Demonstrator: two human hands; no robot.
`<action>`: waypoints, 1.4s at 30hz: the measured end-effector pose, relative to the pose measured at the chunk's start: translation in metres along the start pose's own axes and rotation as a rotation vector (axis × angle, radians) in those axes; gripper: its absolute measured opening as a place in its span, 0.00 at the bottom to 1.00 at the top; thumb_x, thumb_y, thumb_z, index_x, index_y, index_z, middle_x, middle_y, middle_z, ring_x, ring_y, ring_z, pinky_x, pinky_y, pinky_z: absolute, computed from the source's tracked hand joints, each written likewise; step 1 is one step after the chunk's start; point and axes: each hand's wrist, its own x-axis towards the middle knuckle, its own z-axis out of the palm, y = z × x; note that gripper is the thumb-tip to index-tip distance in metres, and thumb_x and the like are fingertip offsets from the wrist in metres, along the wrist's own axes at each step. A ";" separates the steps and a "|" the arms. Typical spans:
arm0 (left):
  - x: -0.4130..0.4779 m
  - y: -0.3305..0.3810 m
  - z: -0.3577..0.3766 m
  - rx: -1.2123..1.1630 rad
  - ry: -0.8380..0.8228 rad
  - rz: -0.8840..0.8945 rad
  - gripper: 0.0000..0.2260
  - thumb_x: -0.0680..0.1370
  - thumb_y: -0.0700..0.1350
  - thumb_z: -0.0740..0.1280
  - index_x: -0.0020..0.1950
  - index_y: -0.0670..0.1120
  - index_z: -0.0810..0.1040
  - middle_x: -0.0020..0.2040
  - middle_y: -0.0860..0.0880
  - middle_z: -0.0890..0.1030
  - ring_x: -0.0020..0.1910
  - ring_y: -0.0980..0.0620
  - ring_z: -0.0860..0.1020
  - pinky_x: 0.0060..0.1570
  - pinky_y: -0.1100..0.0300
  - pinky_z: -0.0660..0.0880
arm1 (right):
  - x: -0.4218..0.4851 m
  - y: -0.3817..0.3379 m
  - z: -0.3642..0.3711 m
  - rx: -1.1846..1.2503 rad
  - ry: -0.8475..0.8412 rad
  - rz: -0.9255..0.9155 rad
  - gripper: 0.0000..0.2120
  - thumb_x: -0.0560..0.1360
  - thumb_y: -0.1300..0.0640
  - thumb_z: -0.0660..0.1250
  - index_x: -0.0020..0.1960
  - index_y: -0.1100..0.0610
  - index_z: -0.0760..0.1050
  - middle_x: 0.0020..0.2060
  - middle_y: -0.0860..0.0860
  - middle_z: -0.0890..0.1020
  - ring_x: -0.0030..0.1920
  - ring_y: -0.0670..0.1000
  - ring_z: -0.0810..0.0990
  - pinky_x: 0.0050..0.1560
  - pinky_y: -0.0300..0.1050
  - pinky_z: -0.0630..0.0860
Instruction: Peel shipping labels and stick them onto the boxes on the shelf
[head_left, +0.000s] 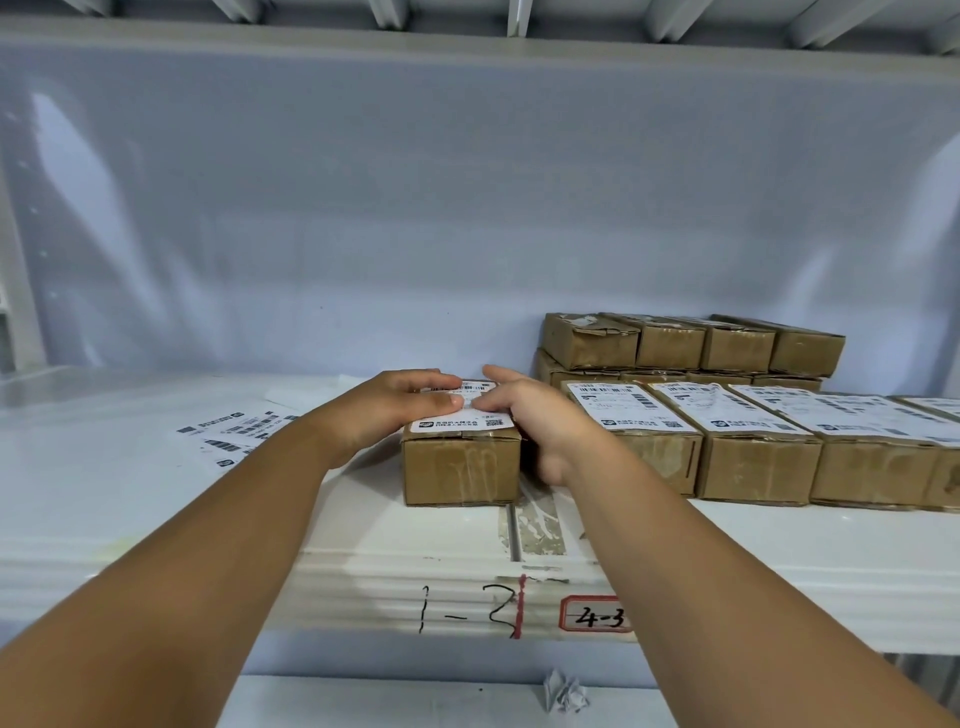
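Note:
A brown cardboard box (461, 467) stands alone at the middle of the white shelf (156, 499). A white shipping label (465, 422) with barcodes lies on its top. My left hand (387, 405) rests on the label's left part with fingers laid flat across it. My right hand (530, 415) touches the label's right side, fingers bent down over the box's right edge. Both hands hide much of the label. To the left, loose label sheets (234, 428) lie flat on the shelf.
A row of labelled boxes (753, 447) fills the shelf to the right, with unlabelled stacked boxes (691, 345) behind them. The shelf's front edge carries handwritten "1-2" and a red tag "4-3" (595, 616). A crumpled paper (565, 693) lies on the lower level.

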 end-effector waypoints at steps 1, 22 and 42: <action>0.001 -0.001 -0.001 0.019 0.023 -0.006 0.17 0.76 0.50 0.67 0.64 0.53 0.76 0.66 0.57 0.70 0.62 0.59 0.72 0.59 0.65 0.65 | 0.000 0.000 0.000 0.006 -0.057 0.002 0.28 0.71 0.64 0.66 0.69 0.48 0.69 0.57 0.56 0.80 0.58 0.55 0.78 0.60 0.49 0.74; 0.016 -0.013 -0.011 0.092 0.527 -0.044 0.05 0.78 0.48 0.64 0.49 0.50 0.79 0.50 0.49 0.80 0.45 0.50 0.76 0.44 0.59 0.72 | -0.012 -0.008 0.006 0.097 0.025 -0.112 0.24 0.67 0.71 0.53 0.47 0.51 0.82 0.46 0.50 0.80 0.54 0.52 0.77 0.51 0.43 0.73; -0.003 0.004 0.005 -0.346 -0.188 -0.062 0.30 0.64 0.55 0.78 0.64 0.55 0.72 0.59 0.49 0.80 0.49 0.50 0.82 0.57 0.57 0.76 | -0.053 -0.007 -0.010 -1.443 0.384 -0.737 0.19 0.80 0.42 0.54 0.50 0.53 0.77 0.47 0.51 0.81 0.50 0.54 0.78 0.40 0.45 0.66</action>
